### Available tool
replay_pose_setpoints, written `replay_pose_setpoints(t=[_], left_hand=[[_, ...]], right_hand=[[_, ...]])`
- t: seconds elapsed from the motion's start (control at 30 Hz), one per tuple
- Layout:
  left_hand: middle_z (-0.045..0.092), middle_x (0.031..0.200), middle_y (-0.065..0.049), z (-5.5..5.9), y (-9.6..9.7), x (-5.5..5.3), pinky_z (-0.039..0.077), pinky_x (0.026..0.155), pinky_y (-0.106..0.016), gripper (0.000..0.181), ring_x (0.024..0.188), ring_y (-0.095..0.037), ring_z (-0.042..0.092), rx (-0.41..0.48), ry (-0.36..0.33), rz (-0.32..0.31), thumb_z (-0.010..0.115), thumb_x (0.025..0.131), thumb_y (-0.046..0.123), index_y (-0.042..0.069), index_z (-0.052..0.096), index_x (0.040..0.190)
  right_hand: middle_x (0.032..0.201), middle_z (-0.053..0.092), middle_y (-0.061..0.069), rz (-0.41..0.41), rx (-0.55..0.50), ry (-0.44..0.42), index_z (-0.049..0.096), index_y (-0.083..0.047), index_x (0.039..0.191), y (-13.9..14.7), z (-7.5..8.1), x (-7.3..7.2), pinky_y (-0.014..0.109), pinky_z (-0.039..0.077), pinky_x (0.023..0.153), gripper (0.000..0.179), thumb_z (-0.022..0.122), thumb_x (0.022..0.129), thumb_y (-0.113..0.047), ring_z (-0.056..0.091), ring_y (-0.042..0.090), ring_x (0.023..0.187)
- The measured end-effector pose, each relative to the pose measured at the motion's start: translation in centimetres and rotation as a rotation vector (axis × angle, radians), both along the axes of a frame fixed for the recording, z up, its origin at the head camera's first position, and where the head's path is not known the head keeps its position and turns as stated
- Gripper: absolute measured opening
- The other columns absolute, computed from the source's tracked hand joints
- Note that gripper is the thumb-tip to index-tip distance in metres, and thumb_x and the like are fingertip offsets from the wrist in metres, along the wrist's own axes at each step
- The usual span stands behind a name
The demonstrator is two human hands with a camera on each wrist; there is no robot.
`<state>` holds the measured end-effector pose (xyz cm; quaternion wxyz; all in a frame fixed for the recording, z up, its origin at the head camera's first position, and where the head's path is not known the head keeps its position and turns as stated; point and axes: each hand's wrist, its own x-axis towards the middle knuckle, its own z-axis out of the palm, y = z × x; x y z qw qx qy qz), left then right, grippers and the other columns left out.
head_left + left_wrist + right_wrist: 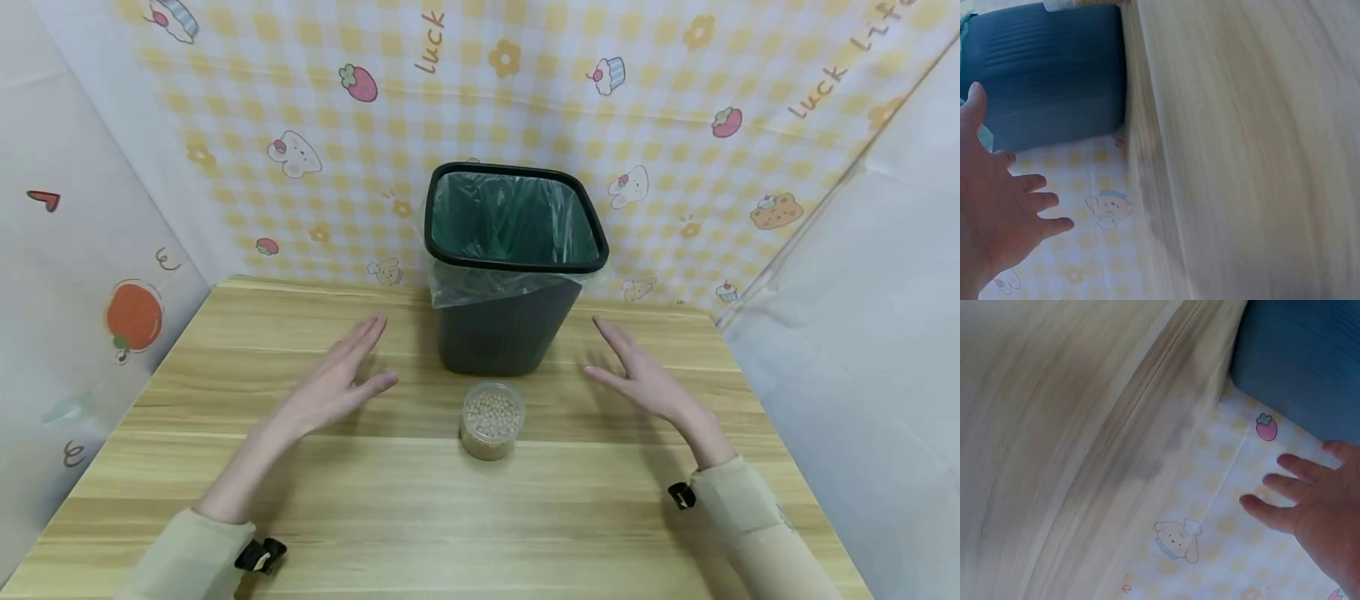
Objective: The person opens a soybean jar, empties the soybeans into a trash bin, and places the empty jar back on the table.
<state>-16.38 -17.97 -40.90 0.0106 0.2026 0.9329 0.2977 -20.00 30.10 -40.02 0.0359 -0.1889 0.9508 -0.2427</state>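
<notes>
A dark grey trash bin (495,333) with a black rim and a clear plastic liner stands at the back of the wooden table. Just in front of it sits a small clear round tub (487,448) full of pale beans (492,414). To the left of both, my left hand (337,383) is held over the table, fingers extended and thumb apart, holding nothing. My right hand (645,375) is on the other side, fingers likewise extended and nothing in it. Each wrist view shows the bin's side near the hand, with a gap to the fingers.
The light wooden table (450,533) ends at a yellow checked cloth (337,183) with cartoon prints behind the bin. White sheets hang along the left (67,275) and right sides. Both sleeves carry a small black item near the cuff.
</notes>
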Motion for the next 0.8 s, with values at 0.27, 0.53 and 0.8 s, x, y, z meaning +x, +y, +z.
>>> replay_pose_setpoints(t=[0.27, 0.53, 0.8], left_hand=[[0.016, 0.173, -0.013, 0.2, 1.7, 0.9, 0.024, 0.122, -0.068, 0.078, 0.158, -0.044, 0.02, 0.198, -0.124, -0.09, 0.05, 0.106, 0.046, 0.022, 0.007, 0.167], [0.035, 0.165, -0.019, 0.0, 3.8, 1.4, 0.041, 0.114, -0.061, 0.079, 0.148, -0.042, 0.042, 0.255, -0.177, -0.191, 0.056, 0.104, 0.044, 0.016, 0.017, 0.166], [0.04, 0.164, -0.015, -0.5, 6.4, 1.4, 0.047, 0.109, -0.062, 0.083, 0.147, -0.039, 0.045, 0.224, -0.202, -0.243, 0.062, 0.099, 0.054, 0.018, 0.025, 0.164]], right_hand=[[0.163, 0.041, 0.017, 0.128, -0.084, -0.095, 0.029, -0.01, 0.162, -1.9, 0.4, 0.5, 0.06, 0.04, 0.116, 0.08, 0.066, 0.1, -0.044, 0.043, 0.038, 0.149], [0.151, 0.055, 0.017, 0.233, -0.101, -0.174, 0.035, -0.009, 0.159, -4.3, 0.8, 1.3, 0.055, 0.051, 0.106, 0.083, 0.074, 0.094, -0.042, 0.057, 0.036, 0.137], [0.151, 0.055, 0.019, 0.37, -0.153, -0.252, 0.032, -0.006, 0.159, -7.3, 0.2, 1.8, 0.051, 0.052, 0.106, 0.092, 0.082, 0.089, -0.036, 0.056, 0.035, 0.138]])
